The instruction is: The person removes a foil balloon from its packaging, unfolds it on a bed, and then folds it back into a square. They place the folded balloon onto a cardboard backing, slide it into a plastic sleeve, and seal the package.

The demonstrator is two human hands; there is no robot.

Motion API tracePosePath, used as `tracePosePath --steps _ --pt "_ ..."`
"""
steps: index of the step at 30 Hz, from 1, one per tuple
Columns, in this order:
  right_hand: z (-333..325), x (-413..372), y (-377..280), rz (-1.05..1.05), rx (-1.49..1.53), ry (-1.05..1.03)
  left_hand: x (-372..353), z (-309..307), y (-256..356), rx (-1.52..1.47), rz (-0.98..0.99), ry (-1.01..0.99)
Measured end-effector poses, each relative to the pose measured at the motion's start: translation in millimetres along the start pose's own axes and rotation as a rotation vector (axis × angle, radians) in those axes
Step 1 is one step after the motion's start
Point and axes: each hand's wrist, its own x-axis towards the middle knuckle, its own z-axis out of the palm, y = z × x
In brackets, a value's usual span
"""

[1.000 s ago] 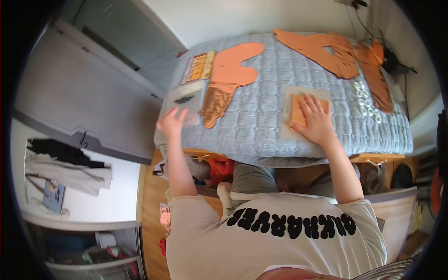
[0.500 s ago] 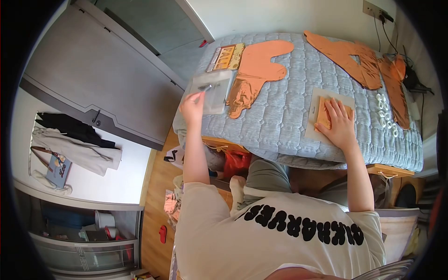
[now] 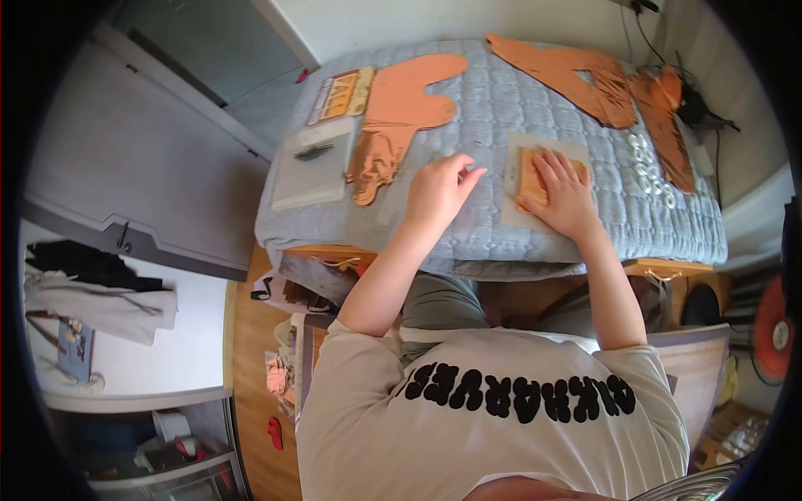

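My left hand hovers over the middle of the bed with thumb and fingers pinched together. A small dark sliver shows near its fingertips, too small to name. My right hand lies flat, fingers spread, on a folded orange piece, which rests on a pale translucent sheet or bag. To the left is a clear plastic bag with a cluster of thin dark pieces on or in it. Beside that bag lies a flat, shiny orange foil shape with a crumpled lower end.
A printed packet lies at the bed's far left. More orange foil spreads at the back right, near several white rings. Dark cables hang by the right wall. A wooden bed edge faces me.
My left hand has moved right, from the clear plastic bag to near my right hand, still pinched. My right hand stays flat on the orange piece. The camera view has shifted.
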Motion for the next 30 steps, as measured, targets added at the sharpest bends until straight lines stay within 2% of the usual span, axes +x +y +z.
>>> tracePosePath --steps 2,3,4,6,7,14,16,20,26,28,30 --pt "3.8 1.3 2.3 -0.037 0.010 0.036 1.8 23.2 -8.0 0.057 0.029 -0.131" --pt "5.0 1.0 2.7 -0.044 0.002 0.048 2.8 24.2 -11.1 -0.015 -0.035 -0.241" --pt "5.7 0.5 3.2 -0.030 -0.004 0.045 3.9 23.1 -16.0 -0.025 -0.027 -0.251" --pt "6.2 0.8 3.3 -0.045 0.006 0.054 7.2 17.8 -25.8 0.163 0.366 -0.288" --pt "5.1 1.2 3.5 -0.047 0.003 0.047 7.2 16.1 -28.4 0.151 0.312 -0.418" --pt "-3.1 -5.9 -7.9 0.134 -0.029 -0.006 -9.9 15.2 -18.8 0.249 0.286 -0.467" --pt "-1.7 -3.0 -7.3 0.163 -0.040 -0.009 -11.0 16.9 -27.3 0.260 0.372 -0.465" --pt "3.7 2.3 -4.5 0.190 -0.060 -0.007 -9.7 15.8 -24.2 0.280 0.390 -0.477" --pt "8.1 9.3 -5.5 0.244 -0.082 0.046 -8.3 33.2 -14.9 0.310 0.366 -0.417" --pt "10.2 8.8 -4.3 0.238 -0.085 0.052 -10.0 41.3 -10.3 0.233 0.292 -0.362" --pt "11.5 9.1 -3.6 0.236 -0.098 0.053 -12.0 42.7 -3.3 0.223 0.277 -0.389"
